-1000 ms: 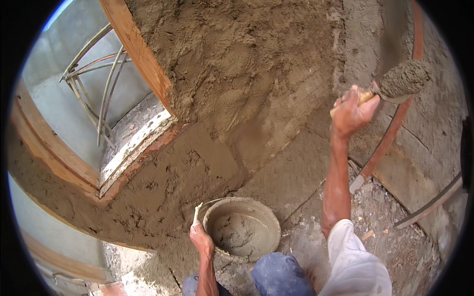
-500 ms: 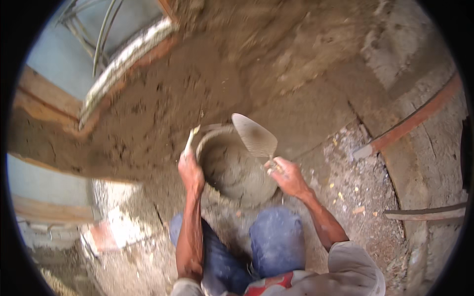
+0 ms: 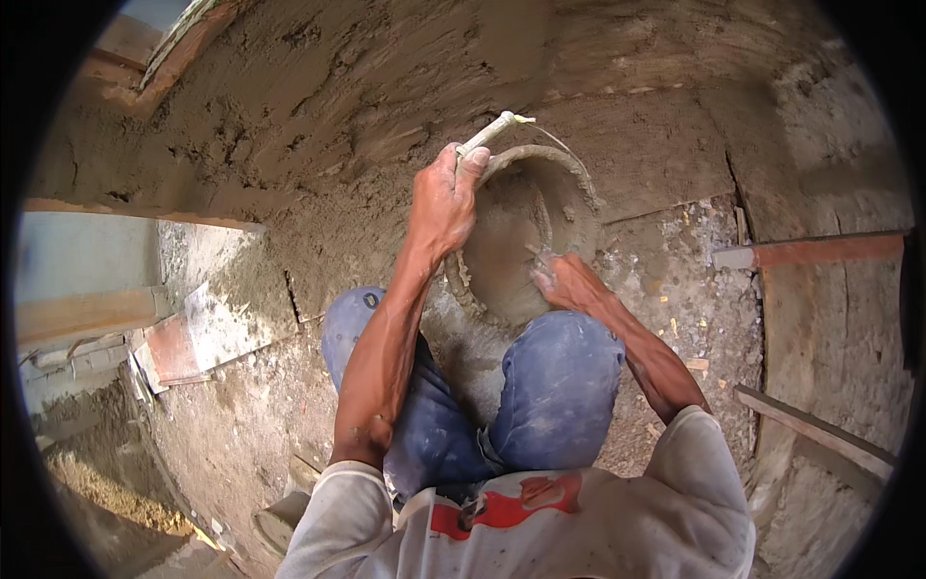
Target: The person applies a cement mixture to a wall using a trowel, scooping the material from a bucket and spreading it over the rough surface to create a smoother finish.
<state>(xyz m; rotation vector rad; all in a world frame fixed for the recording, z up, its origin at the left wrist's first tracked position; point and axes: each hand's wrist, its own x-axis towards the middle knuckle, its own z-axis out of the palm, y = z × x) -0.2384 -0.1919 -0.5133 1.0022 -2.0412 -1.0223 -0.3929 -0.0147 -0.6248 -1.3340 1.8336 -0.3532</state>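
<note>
My left hand [image 3: 444, 203] is closed round the pale grip of a bucket handle [image 3: 497, 132], beyond my left knee. From the grip, a thin wire runs to the mortar-crusted rim of the bucket [image 3: 550, 154]. The bucket looks tilted, and grey-brown wet mortar [image 3: 506, 207] lies inside it. My right hand [image 3: 571, 285] reaches over the bucket's near right side, fingers curled round the handle of a trowel. The trowel is mostly hidden by the hand, and its blade blurs into the mortar.
Fresh rough mortar covers the wall [image 3: 386, 87] ahead. My jeans-covered knees [image 3: 564, 357] flank the bucket's near side. Flat boards [image 3: 198, 338] lie at left, a wooden strip [image 3: 815, 429] at right, and a reddish bar [image 3: 820, 251] above it. Debris dots the floor [image 3: 675, 289].
My right hand has lowered the trowel from above the rim into the bucket. My left hand, gripping the handle, appears farther up and right. The bucket now looks more tilted, and the view has shifted.
</note>
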